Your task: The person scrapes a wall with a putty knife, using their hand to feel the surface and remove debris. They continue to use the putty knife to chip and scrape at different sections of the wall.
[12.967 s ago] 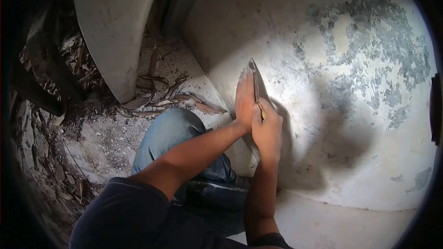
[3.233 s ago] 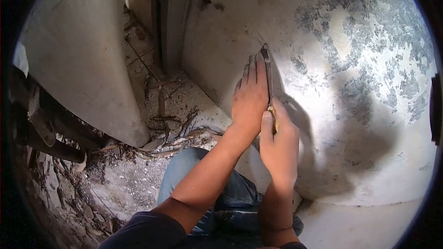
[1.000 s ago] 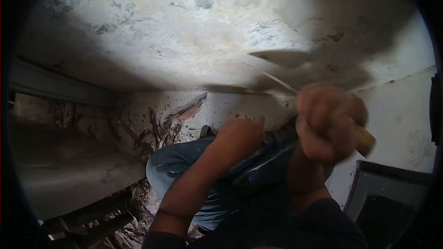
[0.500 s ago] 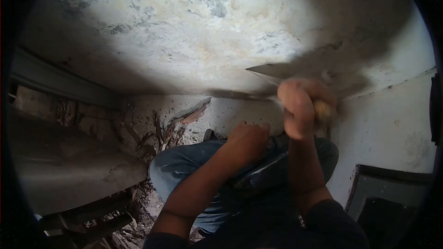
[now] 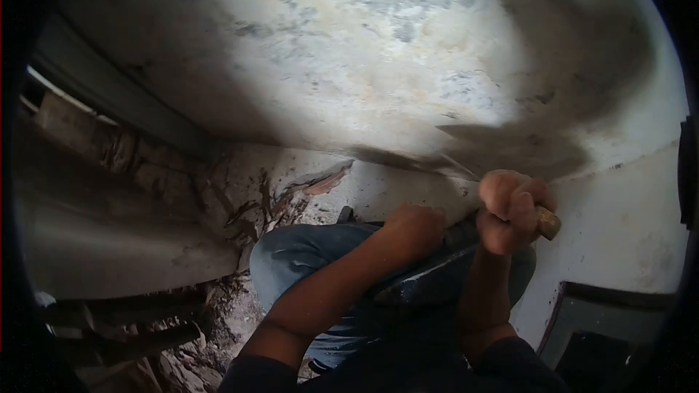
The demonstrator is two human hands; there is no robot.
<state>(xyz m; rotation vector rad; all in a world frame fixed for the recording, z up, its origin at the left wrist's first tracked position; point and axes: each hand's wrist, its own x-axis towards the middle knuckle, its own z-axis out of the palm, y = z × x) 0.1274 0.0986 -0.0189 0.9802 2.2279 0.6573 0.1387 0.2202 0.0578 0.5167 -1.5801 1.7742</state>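
My right hand (image 5: 511, 209) is closed around the wooden handle (image 5: 548, 223) of a scraper. Its thin metal blade (image 5: 455, 163) runs up and left from the fist and lies flat against the pale, patchy wall (image 5: 364, 65); the blade is blurred and its shadow falls on the wall beside it. My left hand (image 5: 415, 227) is curled into a loose fist and rests on my knee in blue jeans (image 5: 306, 262), holding nothing that I can see.
A grey metal frame (image 5: 116, 94) runs along the wall's left side. Dry leaves, flakes and debris (image 5: 240, 204) litter the floor at the wall's foot. A pale curved object (image 5: 109, 240) lies at left, a dark framed panel (image 5: 611, 320) at lower right.
The view swung from the earlier spot to the wall's base. My left hand left the blade and rests on my knee. My right hand drew the scraper back down and right.
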